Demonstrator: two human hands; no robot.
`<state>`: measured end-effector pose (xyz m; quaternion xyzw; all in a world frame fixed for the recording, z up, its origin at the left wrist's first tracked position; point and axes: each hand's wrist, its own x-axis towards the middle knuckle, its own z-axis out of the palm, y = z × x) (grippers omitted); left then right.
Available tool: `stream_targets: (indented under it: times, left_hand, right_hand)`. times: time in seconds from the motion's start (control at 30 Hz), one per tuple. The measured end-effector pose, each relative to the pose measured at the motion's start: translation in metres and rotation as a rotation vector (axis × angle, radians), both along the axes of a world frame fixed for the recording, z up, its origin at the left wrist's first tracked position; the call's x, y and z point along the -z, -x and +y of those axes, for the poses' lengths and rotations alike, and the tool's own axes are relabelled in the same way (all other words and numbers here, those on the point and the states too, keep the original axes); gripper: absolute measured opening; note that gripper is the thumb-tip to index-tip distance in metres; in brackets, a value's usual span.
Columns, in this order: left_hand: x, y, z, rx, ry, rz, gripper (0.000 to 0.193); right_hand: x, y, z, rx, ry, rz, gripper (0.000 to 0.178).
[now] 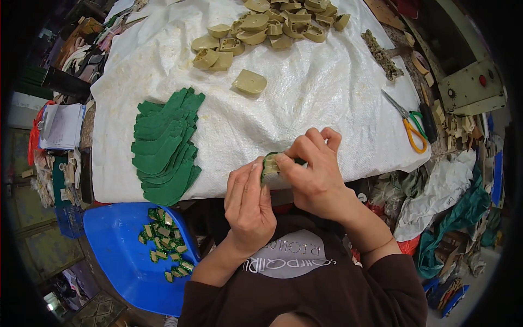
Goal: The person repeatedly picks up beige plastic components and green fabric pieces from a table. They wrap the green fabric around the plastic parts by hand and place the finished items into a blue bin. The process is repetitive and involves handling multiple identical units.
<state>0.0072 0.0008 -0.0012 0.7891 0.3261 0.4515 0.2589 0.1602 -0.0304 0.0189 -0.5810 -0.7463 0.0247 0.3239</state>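
Between my hands, close to the table's front edge, is a small beige shoe heel (pixel 271 165) with green material around its rim. My left hand (pixel 246 204) grips it from the left, fingers pressed together. My right hand (pixel 317 173) pinches its upper right side with thumb and forefinger. The fingers hide much of the heel. Left of my hands lies a fanned stack of green cut pieces (pixel 166 144). A single bare beige heel (pixel 249 82) rests farther out, and a heap of such heels (pixel 272 24) fills the far middle.
White woven sheeting (pixel 229 125) covers the table. Scissors (pixel 408 122) with orange and green handles lie at the right, below a brownish clump (pixel 380 56). A blue basin (pixel 117 240) at lower left holds several green-covered heels (pixel 163 237). Crumpled bags (pixel 436 191) crowd the right.
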Motion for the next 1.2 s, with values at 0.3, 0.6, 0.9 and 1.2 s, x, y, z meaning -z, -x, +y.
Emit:
stream_targets:
  times: [0.3, 0.6, 0.9, 1.2]
  left_hand:
    - [0.019, 0.006, 0.019, 0.184, 0.262, -0.308, 0.017]
    - [0.012, 0.004, 0.020, 0.200, -0.005, -0.220, 0.019]
    - [0.008, 0.020, 0.030, 0.118, -0.212, -0.153, 0.034]
    - [-0.006, 0.018, 0.026, 0.089, -0.145, -0.357, 0.036]
  right_hand:
    - [0.023, -0.010, 0.001, -0.214, 0.063, 0.599, 0.033]
    - [0.006, -0.011, 0.000, -0.349, 0.205, 0.451, 0.033]
    - [0.008, -0.007, 0.004, -0.226, -0.062, 0.231, 0.038]
    - [0.032, 0.012, -0.025, 0.036, 0.342, 1.336, 0.034]
